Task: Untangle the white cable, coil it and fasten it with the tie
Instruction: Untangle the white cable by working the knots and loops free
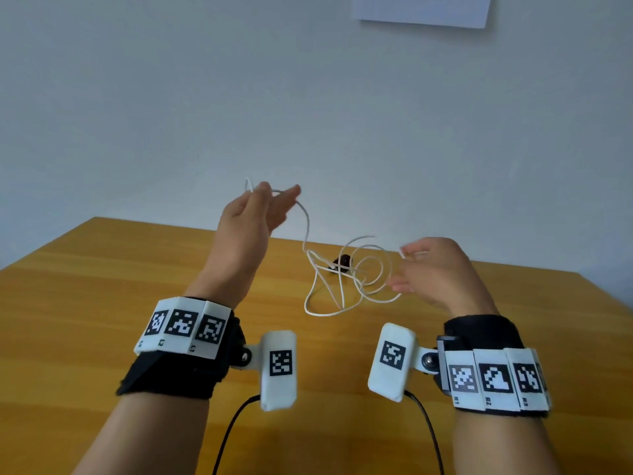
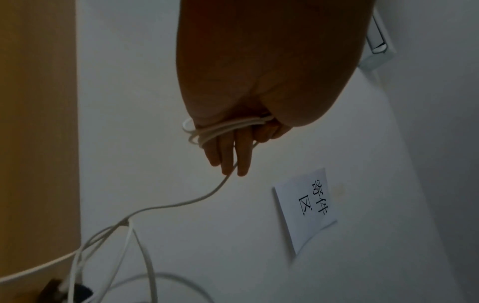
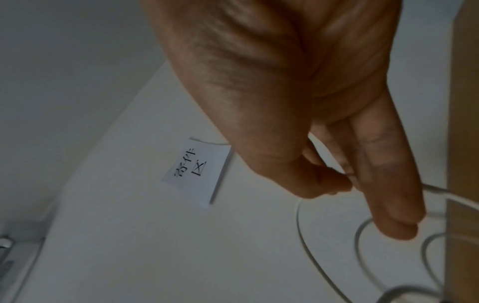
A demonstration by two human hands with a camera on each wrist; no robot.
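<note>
The white cable (image 1: 307, 231) hangs in tangled loops above the wooden table (image 1: 120, 275). My left hand (image 1: 279, 197) is raised at the left; in the left wrist view several turns of the cable (image 2: 225, 128) lie wound round its straight fingers (image 2: 233, 155), held under the thumb, and one cable end sticks up past the thumb. Lower and to the right, my right hand (image 1: 407, 255) pinches the cable (image 3: 300, 225) between thumb and forefinger (image 3: 347, 180), the other fingers extended. A small black tie (image 1: 342, 262) lies on the table behind the loops, partly hidden.
A pale wall stands behind the table, with a sheet of paper (image 1: 424, 8) bearing writing stuck on it. Black wires run from the wrist cameras toward the near edge. The table's far edge meets the wall just beyond the tie.
</note>
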